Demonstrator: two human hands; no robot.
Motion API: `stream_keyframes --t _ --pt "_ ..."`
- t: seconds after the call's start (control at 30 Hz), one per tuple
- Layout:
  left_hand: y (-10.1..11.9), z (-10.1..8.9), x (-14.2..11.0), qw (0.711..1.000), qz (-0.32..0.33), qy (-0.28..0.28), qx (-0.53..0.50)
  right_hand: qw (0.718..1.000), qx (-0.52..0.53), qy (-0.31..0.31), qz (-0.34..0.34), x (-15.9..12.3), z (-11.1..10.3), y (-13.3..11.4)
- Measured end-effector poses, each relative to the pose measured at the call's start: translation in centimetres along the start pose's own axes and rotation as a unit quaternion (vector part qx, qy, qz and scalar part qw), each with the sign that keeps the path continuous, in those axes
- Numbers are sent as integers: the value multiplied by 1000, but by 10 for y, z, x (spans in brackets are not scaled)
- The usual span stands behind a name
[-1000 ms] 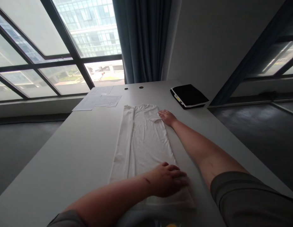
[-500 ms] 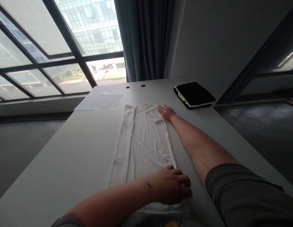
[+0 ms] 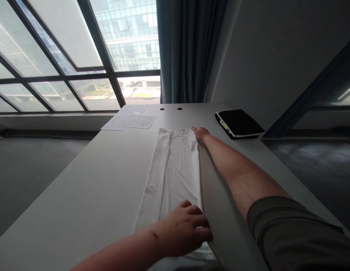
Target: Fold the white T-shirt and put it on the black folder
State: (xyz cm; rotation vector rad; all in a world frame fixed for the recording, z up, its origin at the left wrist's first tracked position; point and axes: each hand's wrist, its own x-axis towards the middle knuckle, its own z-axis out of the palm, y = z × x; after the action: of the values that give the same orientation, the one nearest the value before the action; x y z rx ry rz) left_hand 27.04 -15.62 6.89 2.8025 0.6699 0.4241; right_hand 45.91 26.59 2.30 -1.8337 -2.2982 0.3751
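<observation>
A white T-shirt lies lengthwise on the table, its left side folded over in a long strip. At its far right corner, my right hand has its fingers closed on the cloth, partly tucked at the edge. My left hand reaches across the near part of the shirt, with curled fingers gripping the near right edge. The left forearm and hand hide some of the shirt's lower end. Loose wrinkles run along the middle of the cloth.
The shirt rests on a white table. Paper sheets lie at the far left, and a black folder sits at the far right. Two round cable holes are near the back edge. A dark blue curtain hangs behind, beside a window.
Both hands have drawn the shirt's right edge inward to the left, making the shirt narrower. My right fingers went from lying on the cloth to closing at its corner. The camera view shifted slightly.
</observation>
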Motion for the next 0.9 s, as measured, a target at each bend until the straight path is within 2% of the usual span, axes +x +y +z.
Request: stream_keyframes --t 0.17,0.33,0.5,0.73,0.8,0.9 --pt "-6 -4 -39 998 -47 28 -34 1000 -7 -10 -29 8 7 -42" --pt "-22 9 -66 996 -87 -16 -34 997 -24 -48 -60 5 38 -68" --pt "-35 18 -76 992 -102 -72 -26 997 -52 -60 -18 -5 63 -70" --pt "-34 12 -79 990 -102 -58 -80 997 -67 -40 20 0 66 -63" --pt "-33 11 -80 989 -94 -64 -92 997 -70 -19 28 3 65 -62" --pt "-33 12 -81 988 -87 -79 -102 995 -84 50 13 3 62 -64"
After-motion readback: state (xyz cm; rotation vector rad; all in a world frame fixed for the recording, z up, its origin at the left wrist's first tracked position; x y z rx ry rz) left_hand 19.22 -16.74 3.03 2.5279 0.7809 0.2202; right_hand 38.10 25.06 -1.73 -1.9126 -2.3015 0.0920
